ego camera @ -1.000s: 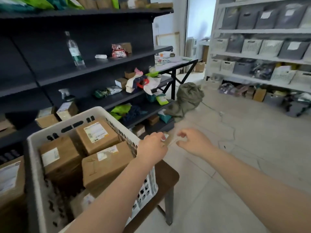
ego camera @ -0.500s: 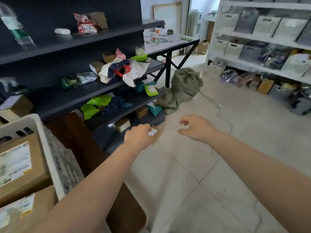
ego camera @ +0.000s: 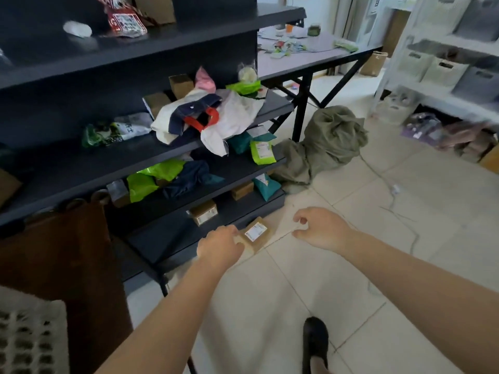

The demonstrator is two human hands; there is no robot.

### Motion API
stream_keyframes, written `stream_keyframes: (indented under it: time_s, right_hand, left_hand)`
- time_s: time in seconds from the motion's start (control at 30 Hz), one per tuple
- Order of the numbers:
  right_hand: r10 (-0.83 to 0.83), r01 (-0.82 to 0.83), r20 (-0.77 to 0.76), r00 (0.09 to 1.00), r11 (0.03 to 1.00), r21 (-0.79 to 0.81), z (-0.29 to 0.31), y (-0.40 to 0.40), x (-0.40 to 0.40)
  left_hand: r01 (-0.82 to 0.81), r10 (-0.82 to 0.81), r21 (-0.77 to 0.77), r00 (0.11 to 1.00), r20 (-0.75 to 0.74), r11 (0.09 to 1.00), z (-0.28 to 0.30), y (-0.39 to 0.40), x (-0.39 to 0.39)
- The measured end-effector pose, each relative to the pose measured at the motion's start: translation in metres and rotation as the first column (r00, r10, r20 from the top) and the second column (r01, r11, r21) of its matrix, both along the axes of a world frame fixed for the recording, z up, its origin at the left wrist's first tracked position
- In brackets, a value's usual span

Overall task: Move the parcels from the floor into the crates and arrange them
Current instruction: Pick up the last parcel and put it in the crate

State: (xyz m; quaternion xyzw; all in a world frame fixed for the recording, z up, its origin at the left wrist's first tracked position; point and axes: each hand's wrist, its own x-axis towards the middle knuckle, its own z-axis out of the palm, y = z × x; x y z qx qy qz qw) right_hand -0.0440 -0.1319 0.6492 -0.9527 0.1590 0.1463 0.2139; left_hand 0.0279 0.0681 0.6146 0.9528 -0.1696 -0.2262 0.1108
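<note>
As the parcel sits on the floor against the bottom shelf, left hand grips its near end to lift; right hand hovers beside, fingers loosely curled, empty.

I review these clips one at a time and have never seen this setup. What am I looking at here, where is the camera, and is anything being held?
There is no machine: a person wears one camera on the head, looking down at their own bare arms. The left hand holds a small cardboard parcel with a white label, low beside the bottom of the dark shelf unit. The right hand hovers next to it with fingers loosely curled, holding nothing. A corner of the white crate shows at lower left. The tiled floor also carries a green sack.
</note>
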Motion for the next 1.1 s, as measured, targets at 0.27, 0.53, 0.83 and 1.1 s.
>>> stream_keyframes:
  time_s: [0.27, 0.53, 0.83, 1.1]
  right_hand:
    - [0.048, -0.010, -0.253, 0.966, 0.988, 0.152, -0.144, -0.100, 0.160]
    - [-0.148, 0.331, -0.470, 0.870, 0.882, 0.335, -0.425, -0.126, 0.278]
    - [-0.499, 0.819, -0.650, 0.573, 0.345, 0.458, -0.733, -0.104, 0.346]
    - [-0.556, 0.762, -0.597, 0.579, 0.109, 0.638, -0.768, -0.084, 0.342]
  left_hand:
    - [-0.137, 0.147, 0.072, 0.976, -0.159, 0.988, -0.143, -0.103, 0.124]
    - [-0.131, 0.167, 0.156, 0.955, -0.246, 0.979, -0.409, -0.152, 0.260]
    - [-0.324, 0.323, 0.047, 0.902, -0.286, 0.945, -0.690, -0.174, 0.372]
    - [-0.467, 0.490, 0.183, 0.707, -0.509, 0.865, -0.727, -0.176, 0.363]
